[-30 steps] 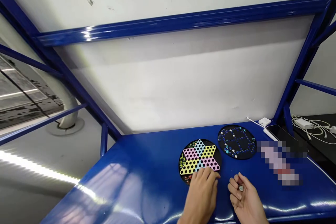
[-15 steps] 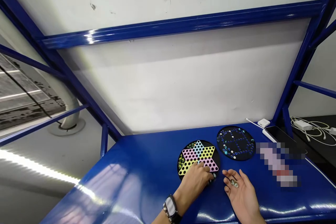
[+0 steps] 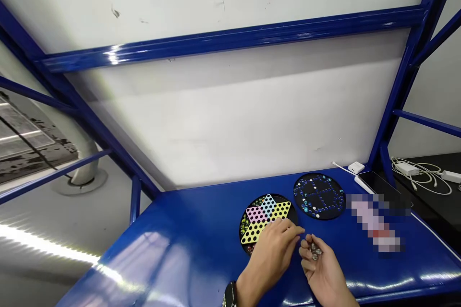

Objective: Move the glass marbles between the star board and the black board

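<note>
My left hand (image 3: 274,248) reaches over the lower right of a Chinese checkers board (image 3: 260,228), a black round tray with a pink, yellow and blue star full of holes. Its thumb and fingertips are pressed together and point at my right hand; whether a marble is between them cannot be made out. My right hand (image 3: 322,268) is palm up, its fingers curled round several clear glass marbles (image 3: 316,251). Green marbles (image 3: 244,224) lie in the tray's rim at the left, with reddish ones (image 3: 249,249) near the bottom.
Behind my right hand lies a second black round board (image 3: 319,196) with blue-ringed holes and a few marbles. A phone-like dark slab (image 3: 378,187), a white charger (image 3: 356,167) and a blurred patch (image 3: 374,223) are at the right. Blue frame bars (image 3: 230,38) cross the wall.
My left hand has lifted from the tray's lower right rim and moved right, close to my right hand. My right hand's fingers have curled in more around the marbles. The view has shifted slightly.
</note>
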